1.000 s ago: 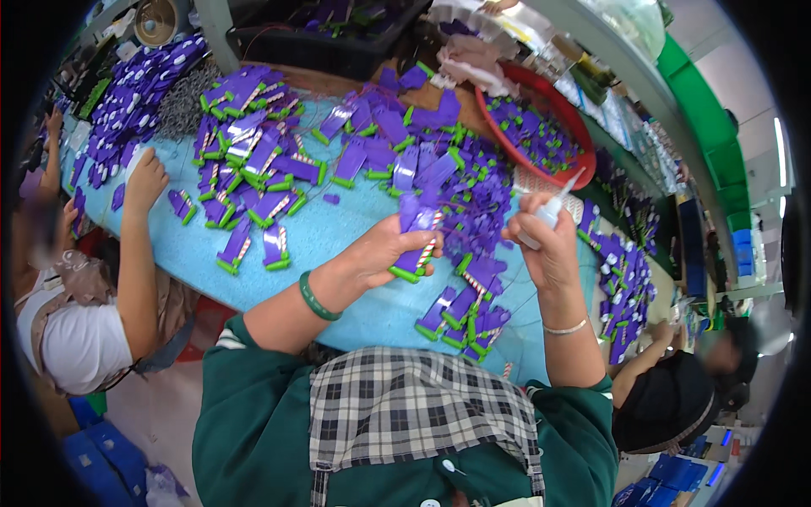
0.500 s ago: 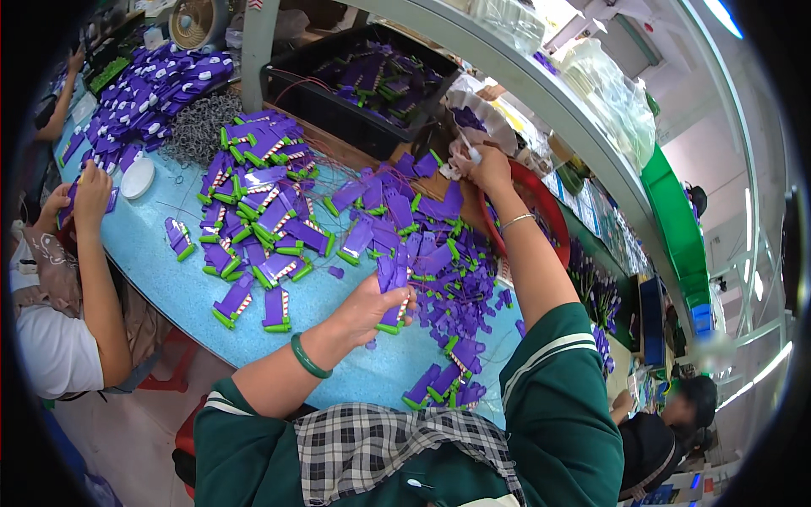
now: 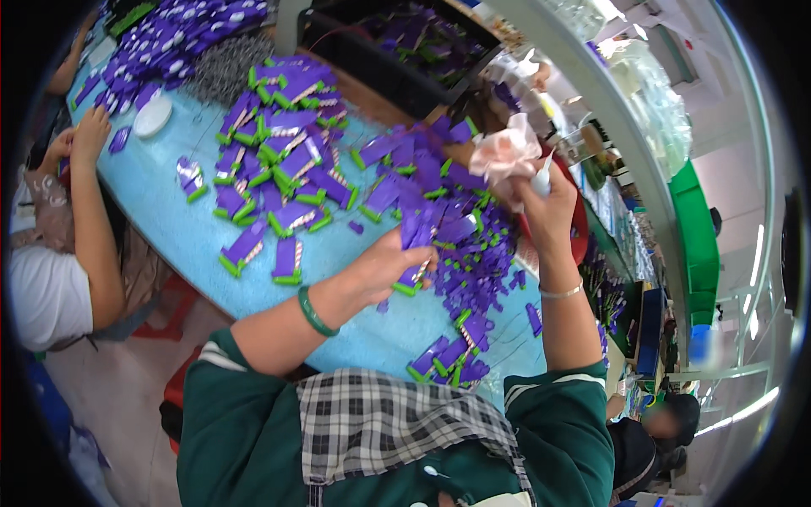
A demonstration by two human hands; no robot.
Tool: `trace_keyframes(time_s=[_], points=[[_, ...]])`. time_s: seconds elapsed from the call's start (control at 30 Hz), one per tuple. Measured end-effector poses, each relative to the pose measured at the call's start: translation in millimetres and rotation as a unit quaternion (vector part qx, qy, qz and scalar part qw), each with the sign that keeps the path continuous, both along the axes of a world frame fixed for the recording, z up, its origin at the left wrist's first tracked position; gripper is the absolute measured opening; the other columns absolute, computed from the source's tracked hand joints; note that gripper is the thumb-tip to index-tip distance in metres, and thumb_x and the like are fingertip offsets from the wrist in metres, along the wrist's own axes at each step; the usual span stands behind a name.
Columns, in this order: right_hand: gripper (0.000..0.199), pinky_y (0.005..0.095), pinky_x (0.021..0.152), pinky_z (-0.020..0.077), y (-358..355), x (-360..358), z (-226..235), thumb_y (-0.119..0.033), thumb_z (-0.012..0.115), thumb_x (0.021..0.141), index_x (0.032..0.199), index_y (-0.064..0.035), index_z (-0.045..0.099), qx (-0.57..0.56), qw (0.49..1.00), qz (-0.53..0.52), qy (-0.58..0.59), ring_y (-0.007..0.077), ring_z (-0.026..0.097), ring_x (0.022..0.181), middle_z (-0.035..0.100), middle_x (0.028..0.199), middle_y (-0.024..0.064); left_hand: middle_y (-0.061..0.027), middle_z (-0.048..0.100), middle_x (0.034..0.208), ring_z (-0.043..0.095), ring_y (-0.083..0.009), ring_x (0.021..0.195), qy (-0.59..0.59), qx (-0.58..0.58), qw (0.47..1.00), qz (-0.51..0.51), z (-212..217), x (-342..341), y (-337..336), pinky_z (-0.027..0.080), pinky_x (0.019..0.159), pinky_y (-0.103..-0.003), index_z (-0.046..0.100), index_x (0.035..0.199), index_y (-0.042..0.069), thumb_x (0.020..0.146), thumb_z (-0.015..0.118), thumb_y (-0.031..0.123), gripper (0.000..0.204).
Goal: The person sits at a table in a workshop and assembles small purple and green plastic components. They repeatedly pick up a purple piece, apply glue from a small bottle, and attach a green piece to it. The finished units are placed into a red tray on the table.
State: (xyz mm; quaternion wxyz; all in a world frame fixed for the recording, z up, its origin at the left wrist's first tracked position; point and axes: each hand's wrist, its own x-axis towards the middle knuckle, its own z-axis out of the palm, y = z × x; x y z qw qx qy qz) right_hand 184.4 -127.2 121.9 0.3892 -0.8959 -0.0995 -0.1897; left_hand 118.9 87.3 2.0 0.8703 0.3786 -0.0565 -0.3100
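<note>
My left hand is closed around a purple flat piece with a green end and a striped edge, held above the table. On the right, my right hand grips a small white bottle with a pointed nozzle, its tip upward. A crumpled pale pink cloth hangs at the fingers of that hand and appears to be held with the bottle. Beneath and beyond my hands lies a heap of small purple and green pieces. Larger purple pieces with green ends are piled farther left.
A black bin of similar pieces stands at the back, behind a metal post. A red basin is partly hidden by my right hand. A white round lid lies near a co-worker's hands at the left. Grey wire rings are heaped behind.
My right hand has come back nearer and to the right, bringing the bottle and the pink cloth up from beside the basin. My left hand keeps its purple piece. The view has shifted.
</note>
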Motion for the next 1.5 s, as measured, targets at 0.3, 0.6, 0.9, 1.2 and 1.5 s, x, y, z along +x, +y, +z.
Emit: trace_keyframes(time_s=[0.3, 0.6, 0.9, 1.2, 1.5], points=[[0.029, 0.037, 0.064, 0.0495, 79, -67, -44, -0.006, 0.079, 0.064, 0.089, -0.0054, 0.065, -0.146, 0.974, 0.174, -0.012, 0.0309, 0.062, 0.072, 0.059, 0.085, 0.0098, -0.0075, 0.062, 0.087, 0.062, -0.0164, 0.071, -0.01, 0.045, 0.999, -0.005, -8, -15, -11, 0.052, 0.056, -0.029, 0.058, 0.104, 0.0, 0.089, 0.057, 0.008, 0.016], [0.026, 0.0349, 0.057, 0.0464, 74, -58, -59, -0.011, 0.081, 0.066, 0.08, -0.0024, 0.06, -0.092, 0.992, 0.09, -0.005, 0.0258, 0.059, 0.062, 0.06, 0.072, 0.0111, -0.0057, 0.055, 0.086, 0.056, -0.0137, 0.071, -0.165, 0.174, 0.971, -0.009, -7, -9, -9, 0.05, 0.056, -0.028, 0.048, 0.114, 0.003, 0.088, 0.053, 0.008, 0.027], [0.021, 0.0324, 0.054, 0.0442, 3, 3, -30, -0.015, 0.076, 0.076, 0.078, -0.0035, 0.058, -0.041, 0.986, -0.038, -0.155, 0.0165, 0.054, 0.058, 0.058, 0.067, 0.0085, -0.0053, 0.051, 0.091, 0.053, -0.0138, 0.08, -0.084, 0.034, 0.984, -0.151, 6, -17, -5, 0.053, 0.058, -0.029, 0.041, 0.116, 0.006, 0.087, 0.055, 0.008, 0.032], [0.029, 0.0222, 0.049, 0.0477, -66, 43, -13, -0.014, 0.068, 0.086, 0.11, -0.0009, 0.06, 0.099, 0.989, -0.105, -0.032, 0.0112, 0.057, 0.06, 0.057, 0.076, 0.003, -0.0081, 0.054, 0.096, 0.057, -0.0172, 0.086, -0.076, 0.009, 0.986, -0.15, 13, -19, -5, 0.056, 0.062, -0.032, 0.044, 0.113, 0.003, 0.09, 0.057, 0.011, 0.028], [0.04, 0.0246, 0.063, 0.0512, -63, -120, -26, -0.012, 0.056, 0.093, 0.129, 0.0021, 0.046, 0.277, 0.957, -0.057, 0.063, 0.0106, 0.057, 0.079, 0.053, 0.106, 0.0066, -0.0063, 0.057, 0.093, 0.059, -0.0146, 0.08, -0.193, 0.192, 0.962, -0.006, 23, 13, 36, 0.057, 0.065, -0.032, 0.05, 0.11, 0.001, 0.089, 0.059, 0.01, 0.024]])
